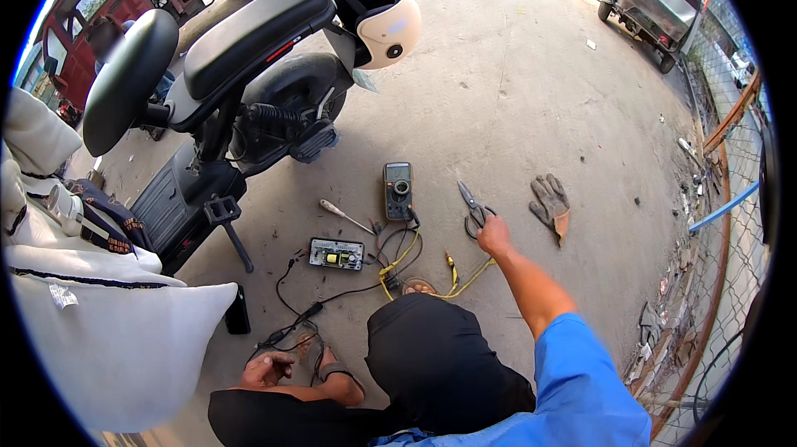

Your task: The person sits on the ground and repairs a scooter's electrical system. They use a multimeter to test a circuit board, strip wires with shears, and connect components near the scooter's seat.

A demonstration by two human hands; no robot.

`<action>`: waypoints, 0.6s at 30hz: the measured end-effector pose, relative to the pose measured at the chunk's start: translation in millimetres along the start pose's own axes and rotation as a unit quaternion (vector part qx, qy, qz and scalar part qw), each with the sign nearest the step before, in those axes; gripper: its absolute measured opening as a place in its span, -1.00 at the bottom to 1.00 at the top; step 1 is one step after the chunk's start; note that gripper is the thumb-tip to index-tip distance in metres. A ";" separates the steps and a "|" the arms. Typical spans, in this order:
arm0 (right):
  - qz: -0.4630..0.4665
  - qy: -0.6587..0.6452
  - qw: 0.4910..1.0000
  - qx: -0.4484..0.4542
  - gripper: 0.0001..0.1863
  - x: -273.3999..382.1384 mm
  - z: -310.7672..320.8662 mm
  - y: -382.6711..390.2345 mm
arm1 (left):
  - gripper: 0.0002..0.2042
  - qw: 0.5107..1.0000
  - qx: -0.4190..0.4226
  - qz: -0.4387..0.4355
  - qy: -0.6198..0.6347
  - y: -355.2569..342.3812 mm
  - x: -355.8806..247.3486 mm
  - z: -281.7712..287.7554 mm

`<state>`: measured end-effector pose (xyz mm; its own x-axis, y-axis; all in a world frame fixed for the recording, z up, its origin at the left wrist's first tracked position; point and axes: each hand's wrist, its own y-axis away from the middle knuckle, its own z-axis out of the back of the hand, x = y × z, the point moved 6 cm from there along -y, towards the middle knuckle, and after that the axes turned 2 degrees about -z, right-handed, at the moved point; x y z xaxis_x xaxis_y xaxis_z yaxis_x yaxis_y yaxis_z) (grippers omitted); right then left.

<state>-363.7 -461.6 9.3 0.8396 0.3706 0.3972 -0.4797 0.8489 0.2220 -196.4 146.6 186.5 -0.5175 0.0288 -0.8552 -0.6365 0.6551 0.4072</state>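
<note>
My right hand [495, 236] reaches out to the right and closes on the handle of a pair of scissors [467, 196] on the ground; their blades point away from me. My left hand [267, 370] hangs by my left knee, its fingers loosely curled and apart, with nothing visible in them. Left of the scissors lies a multimeter [398, 188] with yellow and black leads. An opened charger [336, 254] shows its circuit board, and a screwdriver [342, 213] with a pale handle lies beyond it.
A work glove [551, 206] lies right of the scissors. A black cable [312, 311] runs beside my feet. An electric scooter [249, 48] with a pale helmet [390, 25] stands at the left. A wire fence [743, 223] bounds the right; a phone-like black object [238, 312] lies near the white cover [124, 339].
</note>
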 end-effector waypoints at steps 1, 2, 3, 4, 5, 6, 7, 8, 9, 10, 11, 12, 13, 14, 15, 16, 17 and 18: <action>-0.010 0.016 1.000 0.017 -0.72 7.1 -0.3 -4.8 | -0.56 1.000 -0.017 0.006 0.002 1.5 -0.6 -1.1; -0.009 0.031 0.999 0.015 -0.73 7.0 -0.2 -8.9 | -0.56 0.999 -0.029 0.016 0.005 0.3 0.9 -3.9; -0.009 0.045 0.999 0.013 -0.75 4.9 -0.5 -12.3 | -0.56 0.999 -0.034 0.019 0.008 -1.4 1.2 -7.6; -0.010 0.060 0.998 0.011 -0.76 2.3 0.2 -13.8 | -0.56 0.999 -0.036 0.025 0.006 -2.9 2.1 -8.9; 0.000 0.080 0.997 0.004 -0.77 0.7 0.3 -13.9 | -0.56 0.999 -0.038 0.032 0.004 -4.7 3.6 -9.5; 0.015 0.098 0.995 -0.002 -0.78 4.9 -2.0 -14.8 | -0.56 0.998 -0.044 0.036 0.003 -4.2 4.3 -7.5; 0.028 0.117 0.993 -0.008 -0.79 8.4 -4.2 -15.7 | -0.56 0.998 -0.039 0.040 0.008 -4.5 6.9 -3.6; 0.037 0.113 0.993 -0.016 -0.80 9.8 -6.9 -18.3 | -0.56 0.999 -0.034 0.042 0.005 -6.0 8.3 -2.0; 0.044 0.110 0.993 -0.024 -0.80 7.3 -10.3 -21.2 | -0.55 0.999 -0.028 0.044 0.002 -8.0 10.0 -1.2; 0.051 0.107 0.992 -0.032 -0.81 4.5 -12.4 -23.5 | -0.55 0.999 -0.021 0.047 0.000 -10.5 10.6 -1.1; 0.051 0.114 0.992 -0.033 -0.78 3.6 -15.1 -25.7 | -0.57 0.998 -0.011 0.057 0.009 -10.7 9.9 -3.1; 0.050 0.121 0.991 -0.034 -0.76 2.0 -16.8 -27.9 | -0.56 0.998 -0.007 0.060 0.003 -12.8 10.0 -3.6; 0.050 0.128 0.990 -0.036 -0.74 0.0 -18.2 -29.5 | -0.55 0.998 -0.003 0.063 -0.004 -16.2 11.2 -4.0; 0.044 0.126 0.991 -0.031 -0.73 -2.4 -22.0 -31.5 | -0.55 0.998 0.000 0.065 -0.012 -18.3 9.7 -4.9; 0.038 0.126 0.991 -0.025 -0.73 -3.1 -21.1 -29.2 | -0.55 0.998 -0.003 0.068 -0.014 -19.3 8.6 -5.5; 0.031 0.126 0.991 -0.019 -0.72 -1.0 -19.6 -29.6 | -0.55 0.997 -0.005 0.073 -0.016 -20.5 7.4 -6.4; 0.048 0.131 0.990 -0.003 -0.72 2.3 -18.2 -28.1 | -0.55 0.997 -0.006 0.077 -0.018 -21.4 6.4 -6.4; 0.070 0.132 0.989 0.017 -0.71 20.5 -8.5 -14.2 | -0.56 0.997 -0.009 0.072 -0.020 -18.0 3.1 -3.2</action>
<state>-337.6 -462.9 6.7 0.7991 0.5735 0.1804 -0.6010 0.7706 0.2123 -188.4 132.5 177.6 -0.5820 0.1518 -0.7989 -0.5669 0.6287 0.5324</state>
